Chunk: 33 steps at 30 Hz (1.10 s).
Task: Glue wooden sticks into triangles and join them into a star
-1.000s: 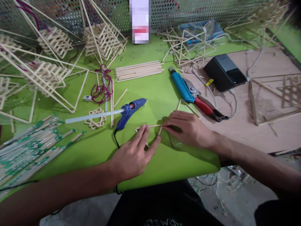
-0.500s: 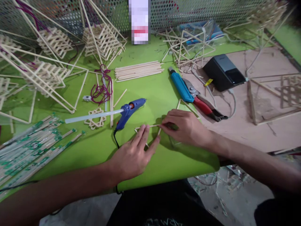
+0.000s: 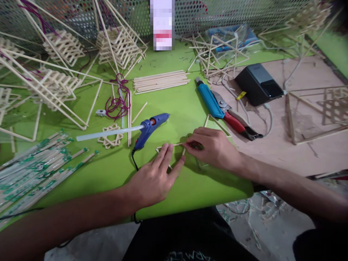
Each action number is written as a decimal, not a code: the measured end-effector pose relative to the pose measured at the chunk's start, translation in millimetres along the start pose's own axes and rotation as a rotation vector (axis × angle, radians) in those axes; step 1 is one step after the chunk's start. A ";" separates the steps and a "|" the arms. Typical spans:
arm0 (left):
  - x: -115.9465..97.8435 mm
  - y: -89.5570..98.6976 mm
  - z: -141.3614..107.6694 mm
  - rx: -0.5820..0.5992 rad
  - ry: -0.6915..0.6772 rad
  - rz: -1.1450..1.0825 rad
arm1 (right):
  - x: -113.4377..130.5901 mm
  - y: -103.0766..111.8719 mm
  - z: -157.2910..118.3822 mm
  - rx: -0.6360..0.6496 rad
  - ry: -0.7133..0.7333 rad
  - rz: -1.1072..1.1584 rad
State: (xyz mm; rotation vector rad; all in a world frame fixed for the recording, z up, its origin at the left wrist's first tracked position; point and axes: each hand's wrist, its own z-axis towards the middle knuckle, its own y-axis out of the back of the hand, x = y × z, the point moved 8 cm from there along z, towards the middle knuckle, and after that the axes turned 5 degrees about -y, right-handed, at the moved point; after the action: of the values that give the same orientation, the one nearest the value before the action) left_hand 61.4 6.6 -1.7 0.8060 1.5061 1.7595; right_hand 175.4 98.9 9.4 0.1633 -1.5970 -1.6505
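Note:
A small triangle of thin wooden sticks (image 3: 178, 144) lies flat on the green tabletop near its front edge. My left hand (image 3: 154, 179) rests over it with fingers stretched out: the fingertips press on the upper stick and the thumb touches the right side. Much of the triangle is hidden under that hand. At its right corner, my right hand (image 3: 210, 146) pinches the stick ends between thumb and fingers. Just beyond, a blue hot glue gun (image 3: 150, 128) lies on its side, a long glue stick (image 3: 108, 135) poking from its back.
Red-handled pruning shears (image 3: 235, 121) and a blue utility knife (image 3: 209, 99) lie right of centre. A bundle of sticks (image 3: 161, 81) sits farther back. Wrapped chopsticks (image 3: 40, 174) cover the left, below stick lattice frames (image 3: 54, 87). A black box (image 3: 258, 85) stands on the board at right.
The view has shifted very slightly. Both hands stay at the stick triangle in nearly the same pose, and nothing else has visibly moved.

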 end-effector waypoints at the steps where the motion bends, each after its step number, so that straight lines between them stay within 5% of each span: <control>1: -0.1 0.0 0.0 -0.003 0.000 0.000 | 0.1 0.3 0.0 -0.006 -0.001 -0.001; 33: -1.2 0.5 -0.4 -0.007 -0.017 0.006 | -1.3 0.3 -1.0 0.033 0.047 0.078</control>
State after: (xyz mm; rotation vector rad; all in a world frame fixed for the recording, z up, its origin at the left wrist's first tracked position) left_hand 61.7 5.3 -1.3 0.8203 1.4870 1.7577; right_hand 177.0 99.0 8.9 0.1539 -1.5759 -1.5504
